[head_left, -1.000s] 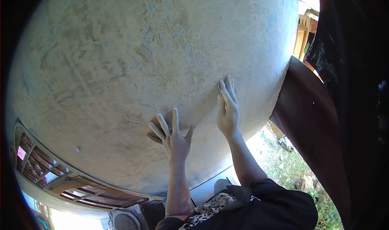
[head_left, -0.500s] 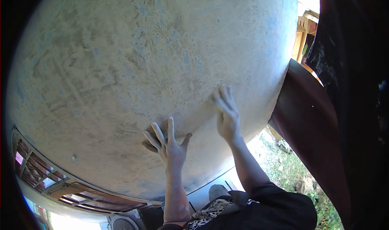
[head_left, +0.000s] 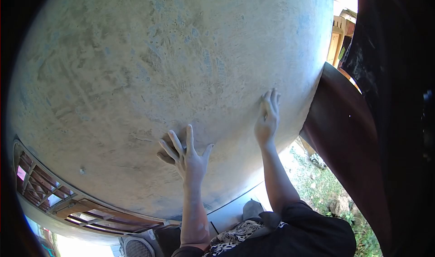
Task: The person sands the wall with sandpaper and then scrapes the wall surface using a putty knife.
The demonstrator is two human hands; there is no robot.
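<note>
A large plastered wall (head_left: pixel 136 85), weathered grey-beige with faint blue patches and streaks, fills most of the view and looks curved through the lens. My left hand (head_left: pixel 188 159) rests against its lower middle part, fingers spread and thumb out to the side. Farther right, my right hand (head_left: pixel 267 116) touches the wall with its fingers bent and pressed together. Whatever may lie under those fingertips is hidden. Both hands look dusty and pale.
A barred window frame (head_left: pixel 50 191) runs along the lower left. Below it stands a speaker-like box with a round grille (head_left: pixel 136 247). Dark reddish sheeting (head_left: pixel 340 116) hangs at the right. Grass and stones (head_left: pixel 340 202) show at lower right.
My right hand has moved to the right and slightly up along the wall, and is less blurred. My left hand stays spread in nearly the same place, slightly higher in view.
</note>
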